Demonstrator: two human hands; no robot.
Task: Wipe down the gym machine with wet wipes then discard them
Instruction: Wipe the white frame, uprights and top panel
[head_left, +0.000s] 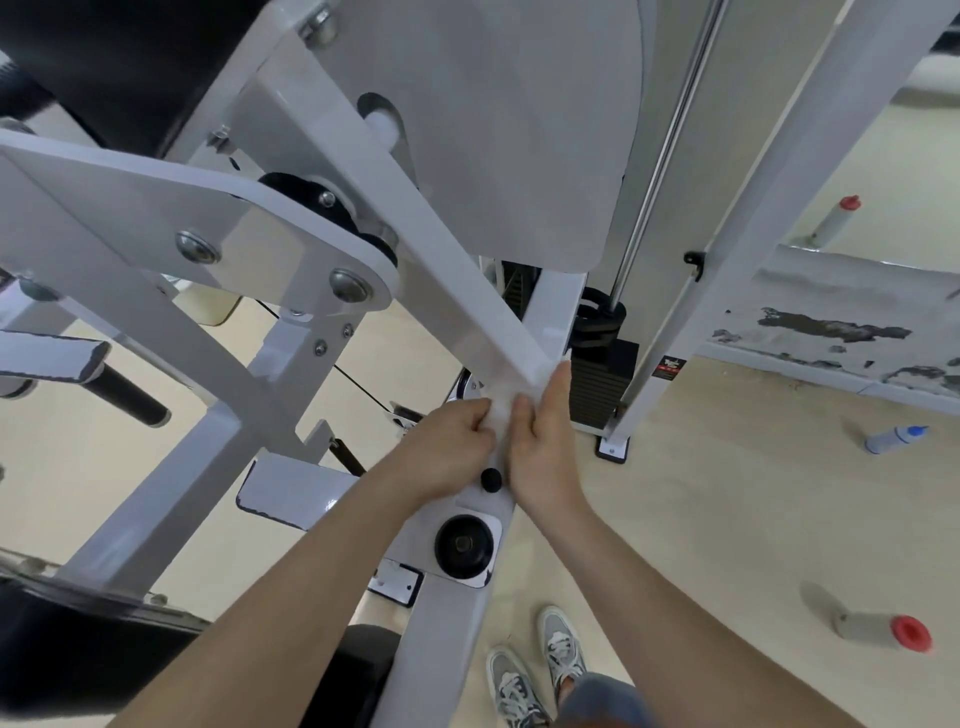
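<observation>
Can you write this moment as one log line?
step: wiping | left hand: grips wet wipe | right hand: grips wet wipe | spot: white frame bar | discard: not yet

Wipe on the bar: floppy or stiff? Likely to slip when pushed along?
Probably floppy: the wipe looks crumpled where the left hand and right hand grip it, and it moulds over the bar. Likely very light, being thin and sheet-like. It may bunch rather than slide flat on the glossy paint.

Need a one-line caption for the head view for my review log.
The left hand and right hand grip a wet wipe against the lower end of the gym machine's slanted white bar.
</observation>
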